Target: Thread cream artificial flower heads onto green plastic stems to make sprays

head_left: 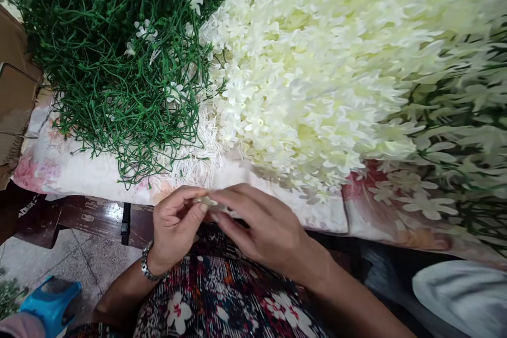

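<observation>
Both hands meet just in front of the near edge of the worktop (95, 171), above the printed clothing (222, 301) on the person's lap. The left hand (174, 227), with a metal-banded watch (146, 263) at its wrist, is turned with its thumb uppermost; thumb and forefinger are pinched nearly together on a small pale flower piece (207, 200), the other fingers curled beneath. The right hand (273, 227) comes in from the other side, its forearm slanting up from the bottom edge of the view, back of the hand upward, fingers stretched toward the piece and thumb below, a narrow gap between them. Its fingertips are blurred, so I cannot tell whether they grip anything. The piece is mostly covered by the fingers, and its full shape is hard to make out. Green stems (111, 63) are heaped toward the worktop's far left corner, white blossoms (301, 84) beside them along the middle; both heaps are cut off at the top, and the blossoms smear toward the right. A cardboard box (16, 95) at the left edge shows only partly.
</observation>
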`<control>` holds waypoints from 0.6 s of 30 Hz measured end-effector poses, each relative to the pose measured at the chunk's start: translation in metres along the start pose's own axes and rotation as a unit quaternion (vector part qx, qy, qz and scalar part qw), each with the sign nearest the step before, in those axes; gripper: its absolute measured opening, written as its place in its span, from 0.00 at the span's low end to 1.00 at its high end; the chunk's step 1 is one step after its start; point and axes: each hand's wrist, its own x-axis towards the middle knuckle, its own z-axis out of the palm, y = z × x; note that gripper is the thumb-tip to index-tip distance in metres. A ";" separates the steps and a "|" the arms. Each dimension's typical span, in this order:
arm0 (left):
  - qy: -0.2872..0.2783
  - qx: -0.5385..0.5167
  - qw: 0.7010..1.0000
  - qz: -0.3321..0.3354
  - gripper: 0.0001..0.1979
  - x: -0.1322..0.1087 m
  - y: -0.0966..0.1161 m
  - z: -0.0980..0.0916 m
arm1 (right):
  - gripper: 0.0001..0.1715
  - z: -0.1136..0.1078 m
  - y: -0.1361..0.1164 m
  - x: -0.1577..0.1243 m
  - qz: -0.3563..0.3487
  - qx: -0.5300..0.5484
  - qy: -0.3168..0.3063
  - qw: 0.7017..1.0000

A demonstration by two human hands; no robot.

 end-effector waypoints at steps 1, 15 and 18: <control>0.015 -0.009 1.000 0.004 0.07 -0.001 -0.001 -0.003 | 0.11 0.002 0.002 0.002 0.014 0.004 0.012 1.000; 0.049 0.100 0.993 0.027 0.10 -0.002 -0.003 -0.011 | 0.11 0.023 0.008 0.004 0.110 -0.200 -0.025 0.973; 0.060 0.101 0.993 0.031 0.09 -0.002 -0.003 -0.011 | 0.11 0.021 0.006 0.005 0.107 -0.197 -0.035 0.974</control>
